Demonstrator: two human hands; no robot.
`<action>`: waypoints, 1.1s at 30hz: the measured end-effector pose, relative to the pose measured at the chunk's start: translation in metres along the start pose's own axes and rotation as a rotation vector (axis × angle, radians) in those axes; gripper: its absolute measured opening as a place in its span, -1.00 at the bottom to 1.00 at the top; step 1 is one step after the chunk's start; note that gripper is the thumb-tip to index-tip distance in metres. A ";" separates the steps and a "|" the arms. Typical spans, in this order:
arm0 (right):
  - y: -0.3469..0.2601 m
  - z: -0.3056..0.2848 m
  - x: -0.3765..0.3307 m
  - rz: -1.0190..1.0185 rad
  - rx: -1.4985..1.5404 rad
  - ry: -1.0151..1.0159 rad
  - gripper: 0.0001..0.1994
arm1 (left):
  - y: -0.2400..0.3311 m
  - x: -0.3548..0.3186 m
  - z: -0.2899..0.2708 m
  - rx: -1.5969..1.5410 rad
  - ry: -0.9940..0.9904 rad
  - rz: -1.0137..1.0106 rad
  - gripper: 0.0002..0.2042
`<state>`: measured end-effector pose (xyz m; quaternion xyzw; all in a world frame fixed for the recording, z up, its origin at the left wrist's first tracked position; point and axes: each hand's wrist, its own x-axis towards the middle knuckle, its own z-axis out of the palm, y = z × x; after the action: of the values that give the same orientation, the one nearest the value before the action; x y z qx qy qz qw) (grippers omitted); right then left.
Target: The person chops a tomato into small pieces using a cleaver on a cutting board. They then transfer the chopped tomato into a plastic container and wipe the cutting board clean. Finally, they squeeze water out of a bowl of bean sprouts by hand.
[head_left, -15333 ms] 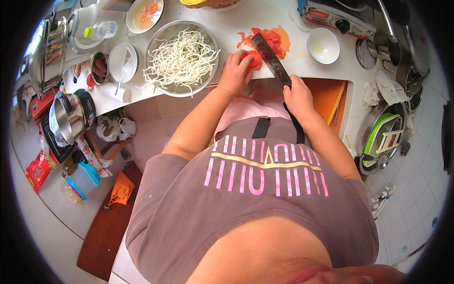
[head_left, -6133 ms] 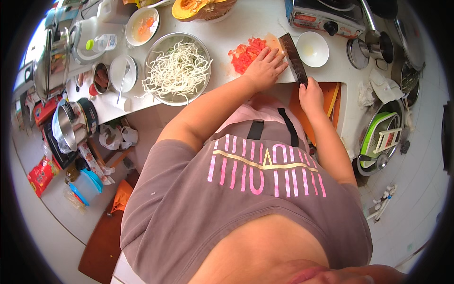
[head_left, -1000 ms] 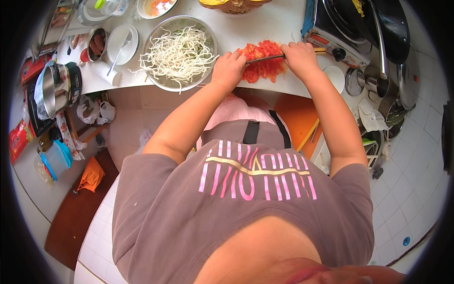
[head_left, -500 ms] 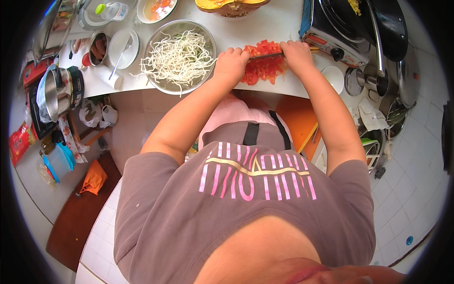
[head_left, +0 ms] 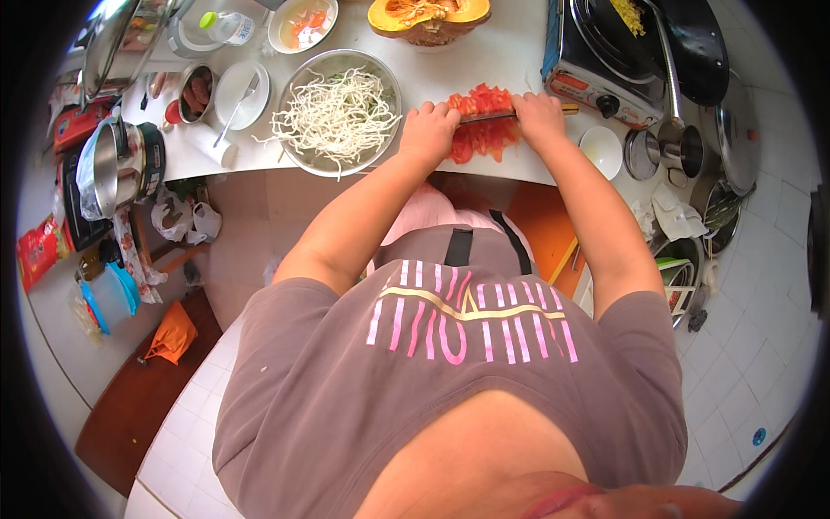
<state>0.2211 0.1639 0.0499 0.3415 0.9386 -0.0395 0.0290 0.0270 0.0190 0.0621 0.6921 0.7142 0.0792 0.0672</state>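
Right grip clamped round knife near handle; left grip curled over blade's opposite end, cannot tell whether pinching or pressing. Blade runs crosswise over chopped tomato on counter, right of steel bowl heaped with white noodle-like strands. Cut pumpkin sits beyond; gas stove stands farther right.

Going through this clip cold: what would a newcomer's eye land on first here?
Probably the bright red chopped tomato on the counter, with a knife across it, the left hand at one end and the right hand toward the handle. Next come the tangled white noodles in a metal bowl to the left, and the cut orange pumpkin at the top edge.
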 end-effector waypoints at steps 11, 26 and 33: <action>0.013 -0.019 0.009 -0.019 0.028 -0.047 -0.94 | -0.011 0.024 0.005 -0.091 0.019 0.023 -0.88; -0.006 0.001 -0.012 0.104 -0.081 -0.120 -0.84 | 0.001 0.003 0.009 0.030 -0.011 0.060 -0.89; 0.003 -0.020 -0.010 0.044 -0.009 -0.054 -0.86 | -0.006 0.013 0.003 -0.028 0.050 0.100 -0.91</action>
<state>0.2300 0.1613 0.0702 0.3605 0.9300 -0.0439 0.0569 0.0210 0.0319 0.0582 0.7236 0.6792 0.1098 0.0549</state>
